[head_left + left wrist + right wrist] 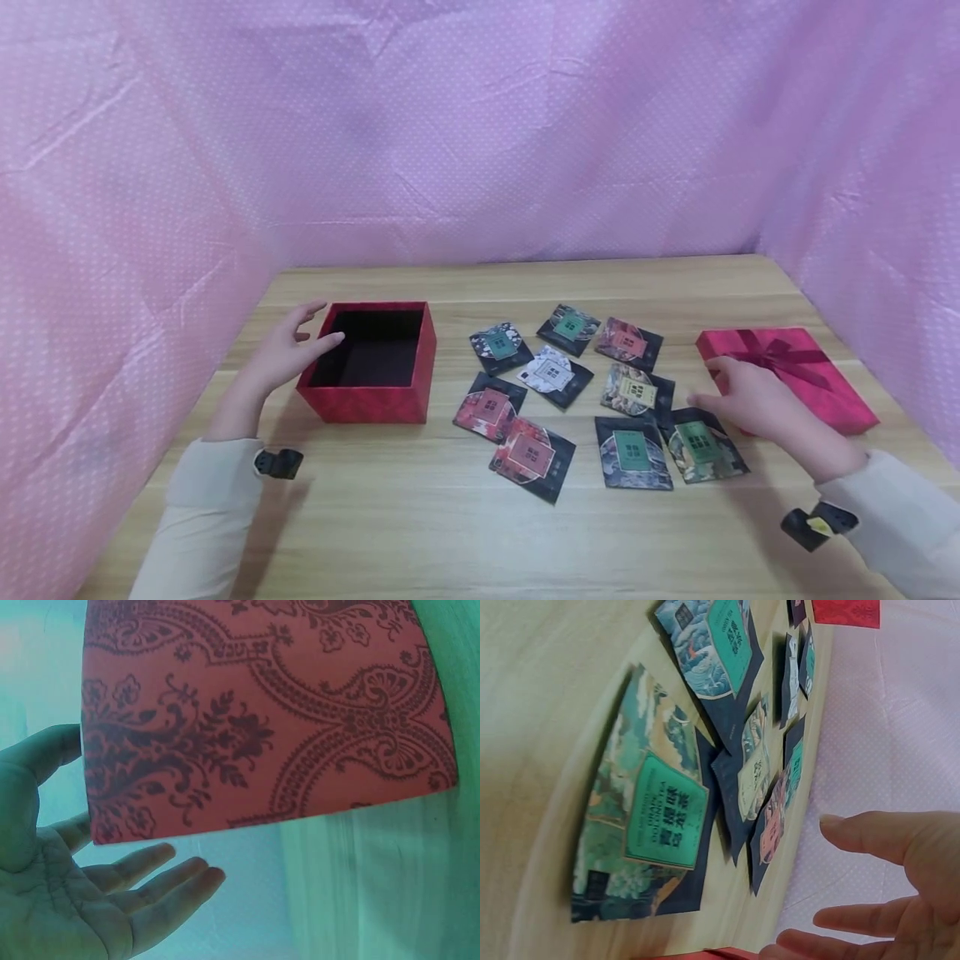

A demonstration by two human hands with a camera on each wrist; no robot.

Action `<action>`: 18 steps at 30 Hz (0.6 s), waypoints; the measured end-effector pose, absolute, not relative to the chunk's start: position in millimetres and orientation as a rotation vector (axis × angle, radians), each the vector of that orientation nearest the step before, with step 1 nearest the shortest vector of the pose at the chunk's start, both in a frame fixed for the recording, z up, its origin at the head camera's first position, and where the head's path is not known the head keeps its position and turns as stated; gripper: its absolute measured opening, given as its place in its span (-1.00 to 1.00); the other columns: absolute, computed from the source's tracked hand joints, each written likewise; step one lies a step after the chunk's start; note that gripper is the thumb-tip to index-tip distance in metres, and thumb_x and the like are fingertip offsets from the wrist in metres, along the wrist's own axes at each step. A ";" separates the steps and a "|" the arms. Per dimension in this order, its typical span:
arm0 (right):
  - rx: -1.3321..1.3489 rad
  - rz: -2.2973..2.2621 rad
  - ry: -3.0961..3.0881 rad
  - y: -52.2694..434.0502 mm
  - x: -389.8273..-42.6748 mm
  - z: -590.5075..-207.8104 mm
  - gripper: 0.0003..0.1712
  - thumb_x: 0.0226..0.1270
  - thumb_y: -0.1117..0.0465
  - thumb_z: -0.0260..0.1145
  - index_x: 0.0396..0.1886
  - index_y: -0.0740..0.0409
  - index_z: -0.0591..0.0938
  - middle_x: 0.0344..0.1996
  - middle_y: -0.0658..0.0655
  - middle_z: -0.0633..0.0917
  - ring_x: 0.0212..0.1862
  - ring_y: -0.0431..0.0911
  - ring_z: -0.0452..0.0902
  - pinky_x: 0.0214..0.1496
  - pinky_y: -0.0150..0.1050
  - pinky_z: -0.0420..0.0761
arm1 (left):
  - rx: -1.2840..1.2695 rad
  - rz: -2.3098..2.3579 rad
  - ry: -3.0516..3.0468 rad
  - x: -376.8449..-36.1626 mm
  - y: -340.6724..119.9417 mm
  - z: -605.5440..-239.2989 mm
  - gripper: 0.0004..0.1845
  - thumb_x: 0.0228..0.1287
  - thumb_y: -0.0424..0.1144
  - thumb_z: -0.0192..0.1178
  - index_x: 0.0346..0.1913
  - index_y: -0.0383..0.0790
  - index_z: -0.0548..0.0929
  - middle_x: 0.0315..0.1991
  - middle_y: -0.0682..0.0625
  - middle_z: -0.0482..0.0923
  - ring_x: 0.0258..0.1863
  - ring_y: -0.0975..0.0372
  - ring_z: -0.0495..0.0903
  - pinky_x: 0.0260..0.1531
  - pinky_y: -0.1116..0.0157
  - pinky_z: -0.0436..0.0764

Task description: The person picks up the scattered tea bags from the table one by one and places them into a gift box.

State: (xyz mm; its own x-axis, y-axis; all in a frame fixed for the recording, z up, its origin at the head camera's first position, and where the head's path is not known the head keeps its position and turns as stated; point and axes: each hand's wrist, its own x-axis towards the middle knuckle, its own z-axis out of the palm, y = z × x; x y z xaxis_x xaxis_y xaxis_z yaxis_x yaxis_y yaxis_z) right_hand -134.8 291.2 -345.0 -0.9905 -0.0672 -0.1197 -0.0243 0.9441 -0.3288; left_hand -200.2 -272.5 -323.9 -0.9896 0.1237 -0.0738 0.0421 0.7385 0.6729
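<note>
On the left stands a red patterned gift box point(367, 406) without its lid, dark inside. My left hand point(288, 350) is at its left rim, thumb over the opening and fingers spread beside the wall. In the left wrist view the fingers lie loosely extended next to the box wall point(262, 727). My right hand point(757, 396) hovers by the left edge of the red lid point(813, 358), fingers relaxed and holding nothing. Just left of it lies a green-labelled grape oolong tea sachet point(667, 810), beside a teal-labelled tea sachet point(633, 454).
Several more tea sachets lie flat between box and lid, including a white one point(555, 375), a yellow-labelled one point(637, 392) and a red one point(532, 458). Some overlap. Pink dotted cloth point(510, 167) encloses the back and sides of the wooden table point(420, 533).
</note>
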 end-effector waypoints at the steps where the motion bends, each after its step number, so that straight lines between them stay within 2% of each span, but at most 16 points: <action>1: -0.066 -0.503 2.970 291.6 -134.1 -346.1 -0.17 0.11 0.01 0.39 0.11 0.62 0.37 -0.46 0.26 0.56 -0.40 0.04 0.43 -0.34 -0.02 0.52 | 0.130 1.101 2.804 -200.4 -274.2 -324.7 -0.16 0.32 0.10 0.11 0.49 -0.21 0.01 0.44 -0.38 -0.01 0.29 -0.36 0.17 0.20 -0.24 0.24; 6: -0.075 -0.520 2.977 291.1 -134.4 -352.9 -0.18 0.12 0.01 0.38 0.10 0.64 0.37 -0.35 0.40 0.59 -0.35 0.10 0.47 -0.27 0.06 0.55 | 0.126 1.165 2.733 -200.0 -281.9 -327.8 -0.21 0.36 0.05 0.08 0.49 -0.21 0.02 0.39 -0.47 0.02 0.27 -0.36 0.20 0.16 -0.21 0.34; 11: -0.089 -0.561 2.973 292.1 -137.0 -361.8 -0.19 0.13 0.01 0.36 0.11 0.62 0.37 -0.16 0.58 0.56 -0.16 0.33 0.54 -0.16 0.16 0.55 | 0.139 1.222 2.653 -199.6 -286.1 -331.3 -0.25 0.39 -0.01 0.05 0.48 -0.22 0.02 0.36 -0.49 0.08 0.22 -0.29 0.34 -0.02 -0.03 0.56; 14: -0.092 -0.596 2.957 293.3 -139.7 -367.0 -0.19 0.15 0.01 0.36 0.13 0.61 0.37 -0.08 0.62 0.53 -0.06 0.41 0.50 -0.10 0.21 0.53 | 0.152 1.240 2.619 -199.1 -288.9 -333.1 -0.28 0.41 -0.06 0.03 0.48 -0.26 0.02 0.34 -0.49 0.13 0.20 -0.26 0.37 -0.09 0.03 0.60; 18: -0.102 -0.634 2.927 293.2 -145.7 -372.5 -0.15 0.15 -0.01 0.36 0.16 0.61 0.34 -0.03 0.63 0.50 -0.01 0.43 0.47 -0.07 0.23 0.52 | 0.173 1.279 2.561 -198.9 -293.3 -335.8 -0.38 0.46 -0.19 -0.07 0.45 -0.32 0.02 0.32 -0.50 0.16 0.23 -0.27 0.33 -0.10 -0.01 0.61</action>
